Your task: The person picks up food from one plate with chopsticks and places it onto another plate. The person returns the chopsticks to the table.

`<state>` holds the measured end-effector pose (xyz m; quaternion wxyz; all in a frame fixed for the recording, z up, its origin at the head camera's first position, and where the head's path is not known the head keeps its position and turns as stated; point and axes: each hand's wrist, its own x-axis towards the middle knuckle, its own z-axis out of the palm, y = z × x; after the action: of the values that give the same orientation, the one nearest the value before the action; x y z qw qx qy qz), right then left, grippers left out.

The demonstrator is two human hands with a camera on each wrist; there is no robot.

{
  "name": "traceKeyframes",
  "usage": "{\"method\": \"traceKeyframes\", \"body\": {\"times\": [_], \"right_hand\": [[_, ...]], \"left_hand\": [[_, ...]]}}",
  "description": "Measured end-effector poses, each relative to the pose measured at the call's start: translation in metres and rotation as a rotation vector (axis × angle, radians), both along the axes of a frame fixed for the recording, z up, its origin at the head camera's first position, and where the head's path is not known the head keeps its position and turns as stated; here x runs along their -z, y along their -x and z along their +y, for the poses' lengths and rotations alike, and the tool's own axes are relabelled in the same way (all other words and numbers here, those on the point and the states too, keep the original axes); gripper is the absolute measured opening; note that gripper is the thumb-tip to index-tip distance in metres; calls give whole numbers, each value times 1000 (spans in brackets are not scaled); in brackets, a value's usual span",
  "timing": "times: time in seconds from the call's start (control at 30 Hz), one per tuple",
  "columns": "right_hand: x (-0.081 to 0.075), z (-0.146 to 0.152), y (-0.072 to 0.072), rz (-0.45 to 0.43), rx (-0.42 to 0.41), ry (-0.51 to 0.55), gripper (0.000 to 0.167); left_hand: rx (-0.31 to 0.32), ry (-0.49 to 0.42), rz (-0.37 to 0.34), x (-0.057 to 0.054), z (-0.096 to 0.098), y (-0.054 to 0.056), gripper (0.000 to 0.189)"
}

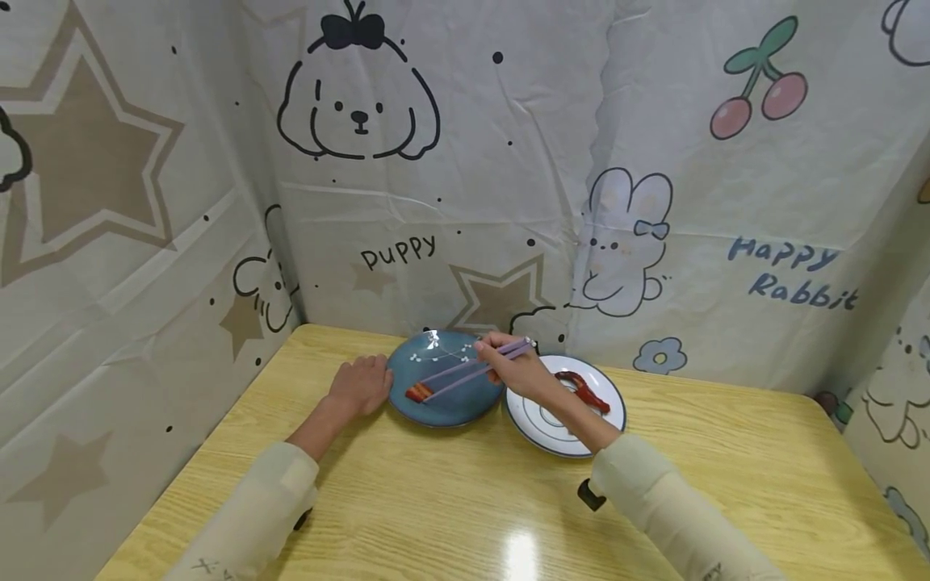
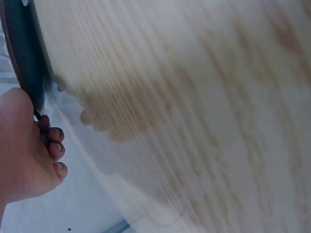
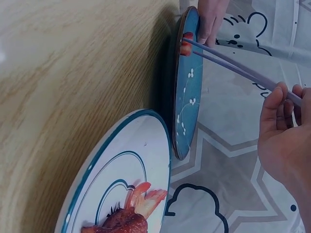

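Observation:
My right hand (image 1: pixel 517 371) holds a pair of lilac chopsticks (image 3: pixel 238 67), their tips down at a small red food piece with pale stripes (image 1: pixel 417 392). That piece is at the left part of a blue plate (image 1: pixel 454 411) with white blossom decoration. Whether the tips pinch it or only touch it, I cannot tell. At the plate's left rim is my left hand (image 1: pixel 361 383); in the left wrist view its thumb and curled fingers grip the rim. A white plate (image 1: pixel 526 420) with blue rings stands to the right, bearing glossy reddish-brown food (image 3: pixel 124 224), partly hidden by my right forearm in the head view.
Both plates stand side by side near the back of a wooden table (image 1: pixel 436 500). Cloth printed with cartoons (image 1: pixel 465 177) hangs behind the table and along its left and right sides. Dark straps (image 1: pixel 591 494) show at the sleeves.

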<state>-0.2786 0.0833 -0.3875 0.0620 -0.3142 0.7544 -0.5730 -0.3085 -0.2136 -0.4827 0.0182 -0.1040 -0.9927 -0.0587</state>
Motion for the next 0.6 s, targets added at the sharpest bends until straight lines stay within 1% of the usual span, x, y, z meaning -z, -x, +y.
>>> {"method": "traceKeyframes", "body": {"times": [0.17,0.33,0.43,0.6], "right_hand": [[1,-2,4,7,-12,-10,22],[16,-4,21,7,-13,-33,23],[24,-6,29,4,8,-32,24],[28,-8,32,-21,55,-10,26]], "left_hand": [[1,8,8,1,0,0,32],[8,10,11,2,-1,0,31],[8,10,17,1,0,-1,31],[9,5,23,1,0,-1,31]]}}
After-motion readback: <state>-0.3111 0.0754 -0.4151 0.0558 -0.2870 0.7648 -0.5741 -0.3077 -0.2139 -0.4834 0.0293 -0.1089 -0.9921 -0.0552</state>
